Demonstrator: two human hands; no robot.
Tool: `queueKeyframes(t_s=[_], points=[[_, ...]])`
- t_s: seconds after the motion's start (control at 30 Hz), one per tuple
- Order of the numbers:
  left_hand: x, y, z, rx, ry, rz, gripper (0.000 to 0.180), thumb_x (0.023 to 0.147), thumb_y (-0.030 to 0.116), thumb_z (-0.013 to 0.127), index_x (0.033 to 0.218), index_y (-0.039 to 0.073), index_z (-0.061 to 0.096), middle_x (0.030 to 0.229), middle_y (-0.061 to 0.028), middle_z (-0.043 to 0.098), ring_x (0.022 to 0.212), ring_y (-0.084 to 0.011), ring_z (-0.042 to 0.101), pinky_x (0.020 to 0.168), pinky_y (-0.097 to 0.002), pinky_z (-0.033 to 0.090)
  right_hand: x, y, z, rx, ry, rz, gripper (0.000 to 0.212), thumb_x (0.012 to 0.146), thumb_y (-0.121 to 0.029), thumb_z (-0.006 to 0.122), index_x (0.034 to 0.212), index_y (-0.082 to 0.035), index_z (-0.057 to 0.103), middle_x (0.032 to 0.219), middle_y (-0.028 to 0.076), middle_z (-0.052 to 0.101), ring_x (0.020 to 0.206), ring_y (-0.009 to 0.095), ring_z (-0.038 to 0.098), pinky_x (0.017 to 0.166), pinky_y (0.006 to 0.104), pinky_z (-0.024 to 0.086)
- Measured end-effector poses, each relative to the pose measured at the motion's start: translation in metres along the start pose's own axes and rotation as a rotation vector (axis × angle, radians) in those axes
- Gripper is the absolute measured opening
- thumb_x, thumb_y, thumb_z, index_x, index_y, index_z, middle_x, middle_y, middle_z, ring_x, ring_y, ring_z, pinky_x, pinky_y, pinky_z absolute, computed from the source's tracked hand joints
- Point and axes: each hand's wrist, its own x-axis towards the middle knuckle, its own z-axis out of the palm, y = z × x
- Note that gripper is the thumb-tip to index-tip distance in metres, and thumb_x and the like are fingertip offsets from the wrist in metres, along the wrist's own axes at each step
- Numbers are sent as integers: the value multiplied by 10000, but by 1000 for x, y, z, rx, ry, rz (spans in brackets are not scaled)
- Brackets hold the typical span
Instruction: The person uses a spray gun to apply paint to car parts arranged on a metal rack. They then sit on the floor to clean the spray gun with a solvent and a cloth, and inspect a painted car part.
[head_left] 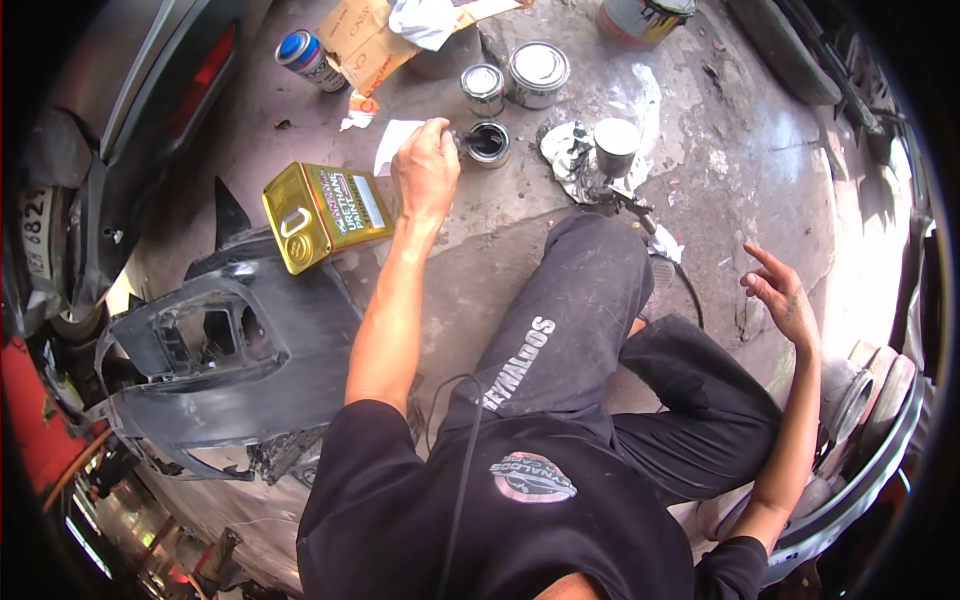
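Observation:
My left hand (427,172) is closed around a dark, paint-coated stick (467,143); its exact kind is hard to tell. The stick's tip reaches into the mouth of a small round tin of dark paint (489,158) on the floor. Beside my left wrist lies a white sheet (390,150), partly hidden by the hand. A yellow rectangular metal can (335,215) stands left of that forearm. Out to the right, my right hand (785,295) hangs above the floor with its index finger stretched, holding nothing.
Two lidded tins (538,75) stand beyond the open one. A spray gun with cup (615,150) rests on a stained cloth, its hose (690,290) trailing. A black car panel (220,360) lies left; a blue-capped can (308,62) and paint bucket (645,22) stand farther off.

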Motion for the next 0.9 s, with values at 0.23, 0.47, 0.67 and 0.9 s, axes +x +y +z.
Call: queueKeyframes(t_s=[0.23,0.47,0.67,0.9], points=[[0,0,25,21,-174,-46,400,911,111,686,1300,42,631,1092,-219,710,1014,-396,689,881,-457,541,-1,-2,2,-2,4,-8,592,981,-359,707,1468,-59,553,915,108,715,862,174,650,850,348,526],[-9,26,18,16,42,19,573,860,107,749,1393,63,544,1257,-201,512,1110,-398,579,908,-503,496,-8,4,-7,30,65,46,569,995,-336,697,1477,-74,548,956,129,727,900,184,662,861,353,530],[-55,73,52,-145,-91,292,429,838,101,761,1249,56,648,1126,-148,576,1087,-355,551,920,-484,471,-35,3,-32,-16,237,11,560,1000,-329,689,1476,-72,546,1001,149,725,953,197,673,884,354,526],[-109,134,85,-298,-604,442,358,886,257,762,1171,52,690,1167,-137,618,1128,-341,572,959,-470,484,-159,-16,24,-291,810,10,243,1002,-202,673,1119,8,643,867,108,653,788,197,605,739,330,483]])
